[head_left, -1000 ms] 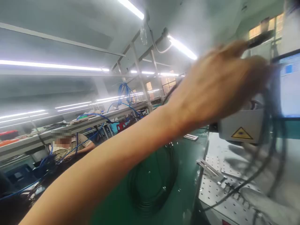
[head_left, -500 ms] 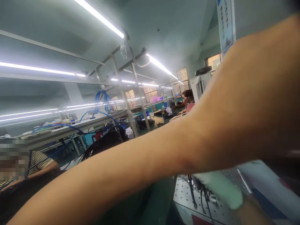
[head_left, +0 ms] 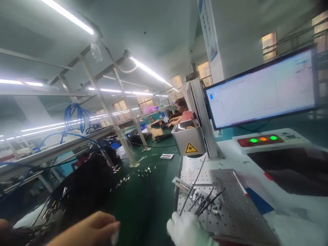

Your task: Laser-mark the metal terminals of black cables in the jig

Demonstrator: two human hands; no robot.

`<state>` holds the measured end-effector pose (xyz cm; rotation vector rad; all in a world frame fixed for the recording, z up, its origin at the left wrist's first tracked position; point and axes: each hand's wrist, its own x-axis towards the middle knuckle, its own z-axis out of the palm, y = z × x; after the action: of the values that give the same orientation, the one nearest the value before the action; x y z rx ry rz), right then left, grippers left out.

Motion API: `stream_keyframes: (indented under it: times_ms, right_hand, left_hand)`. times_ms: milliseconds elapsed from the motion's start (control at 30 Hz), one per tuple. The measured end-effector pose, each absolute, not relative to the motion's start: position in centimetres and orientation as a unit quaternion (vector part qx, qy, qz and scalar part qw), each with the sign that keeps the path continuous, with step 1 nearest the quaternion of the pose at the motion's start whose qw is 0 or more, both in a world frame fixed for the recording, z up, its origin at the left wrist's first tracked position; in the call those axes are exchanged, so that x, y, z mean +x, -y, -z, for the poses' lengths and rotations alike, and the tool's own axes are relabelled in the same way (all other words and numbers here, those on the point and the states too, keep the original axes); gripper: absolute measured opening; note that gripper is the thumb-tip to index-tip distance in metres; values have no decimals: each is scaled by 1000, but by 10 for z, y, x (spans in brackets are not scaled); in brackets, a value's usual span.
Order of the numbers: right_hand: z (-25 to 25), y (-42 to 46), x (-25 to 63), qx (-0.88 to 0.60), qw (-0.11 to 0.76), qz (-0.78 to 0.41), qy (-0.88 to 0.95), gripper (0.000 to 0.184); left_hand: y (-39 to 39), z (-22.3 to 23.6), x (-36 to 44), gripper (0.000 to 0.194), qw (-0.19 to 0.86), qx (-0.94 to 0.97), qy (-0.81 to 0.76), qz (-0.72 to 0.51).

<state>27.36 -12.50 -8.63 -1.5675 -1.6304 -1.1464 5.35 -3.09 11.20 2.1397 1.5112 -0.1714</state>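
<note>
My left hand (head_left: 94,228) is bare and sits low at the bottom left, fingers stretched out to the right, with a white cover on one fingertip. It hovers beside a large heap of black cable (head_left: 87,186) with metal ends on the green mat. My right hand (head_left: 188,229) wears a white glove and is closed at the near edge of the perforated metal plate (head_left: 230,201). A bunch of thin black cables (head_left: 202,201) fans up from that hand across the plate. Motion blurs both hands.
A grey marking head (head_left: 188,138) with a yellow warning triangle hangs over the plate on a column. A lit monitor (head_left: 261,92) and a control box (head_left: 263,139) with green and orange lights stand to the right. Another person (head_left: 180,112) sits further along the green bench. Blue cables (head_left: 74,118) hang from a shelf on the left.
My left arm was raised across the whole view and has dropped to the bottom left. The view has swung onto the plate, and my gloved right hand now shows at its near edge.
</note>
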Motion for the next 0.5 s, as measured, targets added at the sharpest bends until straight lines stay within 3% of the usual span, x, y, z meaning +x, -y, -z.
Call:
stream_keyframes:
  times_ms: [200,367,500]
  right_hand:
    - [161,125,245,-624,282,360,634,21]
    - [159,141,238,-659,263,329,624,17]
    - [164,145,227,-678,270,333,598,16]
  left_hand:
    - [45,-18,107,33,284,881,-370,73]
    - [44,13,130,25,241,920,-300,76]
    - [43,29,141,31,280,911,-296,57]
